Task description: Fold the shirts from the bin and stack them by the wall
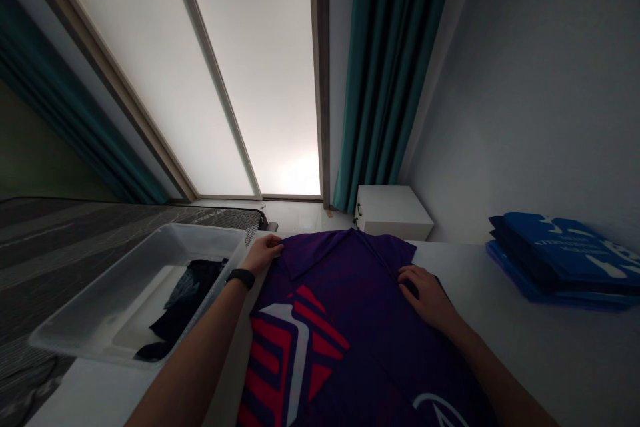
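A dark purple garment (360, 320) with red and white graphics lies spread on the white table (470, 333). At its upper left corner, my left hand (263, 253) pinches the edge of the fabric; a black band is on that wrist. My right hand (425, 293) rests on the garment near its upper right corner, fingers bent and somewhat apart, with nothing visibly held. A clear plastic bin (110, 267) holding dark cloth (187, 303) stands left of my left forearm.
A stack of folded blue cloth items (570, 253) lies on the table's right side. Beyond the table are a small white cabinet (395, 207), teal curtains (395, 67) and a frosted sliding door (265, 67). A grey striped bed (60, 233) is at the left.
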`<state>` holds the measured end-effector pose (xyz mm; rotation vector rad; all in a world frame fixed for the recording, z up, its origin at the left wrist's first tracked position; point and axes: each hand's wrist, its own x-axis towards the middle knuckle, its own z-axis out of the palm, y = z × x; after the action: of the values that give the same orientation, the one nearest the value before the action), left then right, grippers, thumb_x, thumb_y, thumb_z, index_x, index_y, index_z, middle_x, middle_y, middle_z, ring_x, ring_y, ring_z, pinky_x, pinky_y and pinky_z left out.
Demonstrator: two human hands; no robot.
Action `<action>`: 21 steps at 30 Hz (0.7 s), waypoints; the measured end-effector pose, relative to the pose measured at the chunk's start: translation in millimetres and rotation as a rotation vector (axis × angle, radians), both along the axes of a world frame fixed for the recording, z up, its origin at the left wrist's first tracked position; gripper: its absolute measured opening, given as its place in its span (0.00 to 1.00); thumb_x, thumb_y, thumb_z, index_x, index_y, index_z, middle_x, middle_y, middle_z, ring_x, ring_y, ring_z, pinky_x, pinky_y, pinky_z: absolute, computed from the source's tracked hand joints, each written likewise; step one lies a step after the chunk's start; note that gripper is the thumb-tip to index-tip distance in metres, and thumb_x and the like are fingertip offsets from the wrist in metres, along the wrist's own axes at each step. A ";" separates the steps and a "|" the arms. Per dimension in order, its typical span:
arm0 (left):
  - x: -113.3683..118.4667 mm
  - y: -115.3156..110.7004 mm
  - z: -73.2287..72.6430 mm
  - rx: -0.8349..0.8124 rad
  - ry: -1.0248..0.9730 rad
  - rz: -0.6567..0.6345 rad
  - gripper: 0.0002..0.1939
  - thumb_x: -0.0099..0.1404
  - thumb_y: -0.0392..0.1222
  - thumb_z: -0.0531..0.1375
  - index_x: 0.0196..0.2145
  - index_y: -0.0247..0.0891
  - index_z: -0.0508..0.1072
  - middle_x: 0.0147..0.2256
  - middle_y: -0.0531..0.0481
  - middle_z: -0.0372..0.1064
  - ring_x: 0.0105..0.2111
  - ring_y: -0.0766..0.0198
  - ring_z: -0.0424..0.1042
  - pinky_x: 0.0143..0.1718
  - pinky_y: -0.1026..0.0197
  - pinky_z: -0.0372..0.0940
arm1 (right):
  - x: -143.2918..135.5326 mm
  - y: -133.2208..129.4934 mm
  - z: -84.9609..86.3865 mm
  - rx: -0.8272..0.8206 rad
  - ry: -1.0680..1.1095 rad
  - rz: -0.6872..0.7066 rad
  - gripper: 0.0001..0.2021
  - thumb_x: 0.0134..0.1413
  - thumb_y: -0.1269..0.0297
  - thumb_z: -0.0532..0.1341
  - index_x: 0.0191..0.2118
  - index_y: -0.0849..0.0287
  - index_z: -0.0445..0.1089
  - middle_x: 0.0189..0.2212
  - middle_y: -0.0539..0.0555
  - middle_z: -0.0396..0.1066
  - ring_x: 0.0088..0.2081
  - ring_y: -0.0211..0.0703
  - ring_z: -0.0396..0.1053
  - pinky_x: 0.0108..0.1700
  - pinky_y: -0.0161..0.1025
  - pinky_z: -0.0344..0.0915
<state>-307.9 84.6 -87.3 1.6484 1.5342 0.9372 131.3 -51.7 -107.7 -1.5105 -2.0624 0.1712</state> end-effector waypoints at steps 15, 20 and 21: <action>6.4 -14.0 5.6 0.085 0.062 -0.022 0.16 0.58 0.55 0.57 0.31 0.38 0.70 0.27 0.52 0.71 0.30 0.61 0.71 0.33 0.61 0.65 | 0.0 -0.4 1.3 -0.019 0.006 -0.010 0.06 0.59 0.63 0.55 0.36 0.53 0.68 0.45 0.56 0.71 0.50 0.51 0.68 0.53 0.51 0.62; 10.9 -14.3 5.2 0.104 0.147 -0.015 0.14 0.57 0.53 0.58 0.32 0.38 0.71 0.25 0.51 0.72 0.27 0.60 0.71 0.30 0.61 0.64 | -4.2 -2.9 6.0 -0.036 0.038 -0.002 0.06 0.59 0.63 0.54 0.36 0.54 0.68 0.45 0.55 0.71 0.51 0.50 0.67 0.54 0.50 0.61; 11.0 -13.9 4.8 0.111 0.177 -0.013 0.14 0.57 0.53 0.58 0.33 0.38 0.71 0.25 0.51 0.72 0.27 0.60 0.72 0.30 0.61 0.63 | -4.8 -3.1 6.6 -0.042 0.066 -0.002 0.06 0.59 0.63 0.54 0.36 0.54 0.68 0.45 0.55 0.71 0.51 0.50 0.67 0.55 0.50 0.61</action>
<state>-296.9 70.7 -82.5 1.8604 1.6098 0.9043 126.5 -54.9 -101.1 -1.5117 -2.0174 0.2618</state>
